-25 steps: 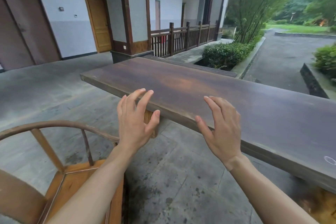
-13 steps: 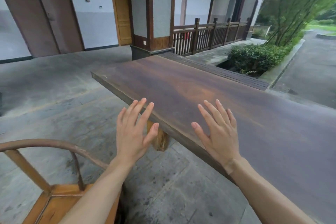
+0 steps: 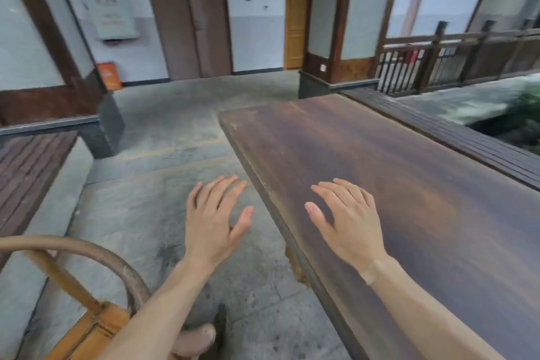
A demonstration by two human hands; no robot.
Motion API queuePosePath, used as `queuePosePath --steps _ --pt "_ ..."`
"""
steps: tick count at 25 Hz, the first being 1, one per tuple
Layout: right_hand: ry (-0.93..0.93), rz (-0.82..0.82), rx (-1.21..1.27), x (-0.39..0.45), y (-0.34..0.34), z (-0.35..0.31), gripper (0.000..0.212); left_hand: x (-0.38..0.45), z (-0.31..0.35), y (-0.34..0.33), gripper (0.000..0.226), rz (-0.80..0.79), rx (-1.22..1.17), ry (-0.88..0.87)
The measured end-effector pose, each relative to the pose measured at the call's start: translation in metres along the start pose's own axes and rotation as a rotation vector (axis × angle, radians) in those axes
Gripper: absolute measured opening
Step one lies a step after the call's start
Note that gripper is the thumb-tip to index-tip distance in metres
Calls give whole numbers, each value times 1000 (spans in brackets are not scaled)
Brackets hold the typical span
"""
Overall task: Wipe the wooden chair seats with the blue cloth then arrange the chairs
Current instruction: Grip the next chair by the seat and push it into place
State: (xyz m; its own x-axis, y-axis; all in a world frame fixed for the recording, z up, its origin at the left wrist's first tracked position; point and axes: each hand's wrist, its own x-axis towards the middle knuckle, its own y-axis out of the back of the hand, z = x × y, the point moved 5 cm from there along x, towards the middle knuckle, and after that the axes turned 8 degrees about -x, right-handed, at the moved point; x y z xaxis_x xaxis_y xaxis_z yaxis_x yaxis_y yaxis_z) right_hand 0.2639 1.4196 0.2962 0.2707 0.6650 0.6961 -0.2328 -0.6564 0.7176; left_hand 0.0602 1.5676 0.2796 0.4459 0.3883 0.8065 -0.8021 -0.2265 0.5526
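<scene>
The round-backed orange wooden chair [image 3: 87, 310] sits at eight o'clock — nearest the left hand [image 3: 214, 221]; both hands, right hand [image 3: 347, 223] too, are spread and empty.

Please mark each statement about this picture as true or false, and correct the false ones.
1. Both hands are empty. True: the left hand and the right hand hold nothing, fingers spread.
2. A blue cloth lies on the long wooden table. False: no cloth is visible anywhere.
3. The wooden chair is at the lower left, beside the left forearm. True.
4. The left hand grips the chair's curved rail. False: it hovers over the stone floor.
</scene>
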Motion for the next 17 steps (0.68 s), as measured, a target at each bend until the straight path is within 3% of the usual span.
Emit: queuePosePath --steps 7,17 --pt "224 -100 228 134 -146 -43 54 36 -94 -30 61 -94 373 259" --pt "557 -156 508 283 -325 -214 52 60 -278 -24 69 -149 656 702"
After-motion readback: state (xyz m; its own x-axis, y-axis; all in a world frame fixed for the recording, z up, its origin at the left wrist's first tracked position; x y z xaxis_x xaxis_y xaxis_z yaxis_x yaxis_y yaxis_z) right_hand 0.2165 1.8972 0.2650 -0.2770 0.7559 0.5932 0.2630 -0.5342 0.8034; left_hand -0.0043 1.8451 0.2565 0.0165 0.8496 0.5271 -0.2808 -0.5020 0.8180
